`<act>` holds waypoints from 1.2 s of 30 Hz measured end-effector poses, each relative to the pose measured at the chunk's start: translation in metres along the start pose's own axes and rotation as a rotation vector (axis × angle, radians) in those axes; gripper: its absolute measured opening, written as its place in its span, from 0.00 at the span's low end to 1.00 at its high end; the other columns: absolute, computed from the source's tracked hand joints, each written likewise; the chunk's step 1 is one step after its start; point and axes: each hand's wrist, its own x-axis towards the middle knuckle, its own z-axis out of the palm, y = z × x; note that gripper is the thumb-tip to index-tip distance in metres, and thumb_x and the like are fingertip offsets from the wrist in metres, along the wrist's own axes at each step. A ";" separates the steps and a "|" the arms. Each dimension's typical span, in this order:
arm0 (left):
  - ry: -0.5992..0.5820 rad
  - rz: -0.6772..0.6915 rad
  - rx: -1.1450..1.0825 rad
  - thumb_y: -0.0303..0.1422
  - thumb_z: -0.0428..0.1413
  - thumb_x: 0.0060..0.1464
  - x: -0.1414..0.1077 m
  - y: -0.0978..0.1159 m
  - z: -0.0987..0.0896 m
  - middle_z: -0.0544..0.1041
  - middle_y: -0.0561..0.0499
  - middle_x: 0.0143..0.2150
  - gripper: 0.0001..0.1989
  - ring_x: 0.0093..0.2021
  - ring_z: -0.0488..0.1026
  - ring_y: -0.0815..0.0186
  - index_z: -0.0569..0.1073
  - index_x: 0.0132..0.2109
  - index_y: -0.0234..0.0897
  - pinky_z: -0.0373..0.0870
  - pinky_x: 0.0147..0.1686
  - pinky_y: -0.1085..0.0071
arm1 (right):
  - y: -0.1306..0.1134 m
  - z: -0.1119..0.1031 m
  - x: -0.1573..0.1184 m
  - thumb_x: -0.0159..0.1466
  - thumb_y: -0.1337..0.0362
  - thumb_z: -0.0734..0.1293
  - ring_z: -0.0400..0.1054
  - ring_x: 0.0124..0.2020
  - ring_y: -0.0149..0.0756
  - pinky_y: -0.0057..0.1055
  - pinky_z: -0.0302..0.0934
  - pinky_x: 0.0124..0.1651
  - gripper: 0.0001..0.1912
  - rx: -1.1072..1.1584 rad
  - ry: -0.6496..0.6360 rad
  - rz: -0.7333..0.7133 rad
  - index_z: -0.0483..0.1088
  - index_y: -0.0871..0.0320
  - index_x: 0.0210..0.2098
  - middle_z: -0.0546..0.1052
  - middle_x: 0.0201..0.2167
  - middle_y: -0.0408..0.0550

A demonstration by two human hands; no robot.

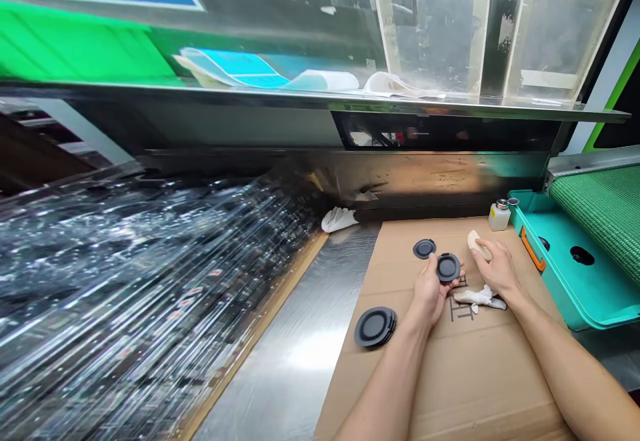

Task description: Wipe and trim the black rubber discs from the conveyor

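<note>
Black disc (449, 267) is sitting pinched in the left hand (429, 292), left of the pale pad (477, 243) the right hand (497, 269) is pinching.

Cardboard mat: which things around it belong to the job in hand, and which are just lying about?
Likely in use:
- round black plastic disc, in the left hand
- pale pad, in the right hand
- stacked black discs

Seemingly idle:
- white glove-like cloth on bare metal
- loose blue sheets
</note>
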 end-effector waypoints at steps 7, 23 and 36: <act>-0.031 -0.034 -0.071 0.38 0.51 0.65 0.013 -0.007 -0.012 0.80 0.44 0.35 0.14 0.29 0.75 0.67 0.74 0.44 0.30 0.69 0.26 0.74 | -0.027 0.006 -0.012 0.65 0.61 0.66 0.67 0.48 0.44 0.39 0.64 0.51 0.16 0.070 -0.114 -0.311 0.76 0.55 0.51 0.75 0.47 0.54; 0.102 0.277 0.842 0.47 0.60 0.53 -0.117 0.066 -0.076 0.75 0.52 0.38 0.22 0.28 0.75 0.68 0.62 0.46 0.40 0.65 0.23 0.76 | 0.044 0.011 0.004 0.65 0.54 0.65 0.66 0.48 0.47 0.38 0.57 0.54 0.19 -0.273 -0.163 0.051 0.76 0.52 0.51 0.74 0.42 0.53; 0.114 0.236 1.015 0.48 0.61 0.51 -0.130 0.134 -0.140 0.75 0.49 0.39 0.29 0.26 0.72 0.70 0.68 0.54 0.35 0.62 0.22 0.75 | 0.037 -0.025 -0.012 0.65 0.57 0.63 0.66 0.51 0.50 0.39 0.57 0.52 0.24 -0.375 -0.280 0.071 0.70 0.56 0.58 0.74 0.49 0.57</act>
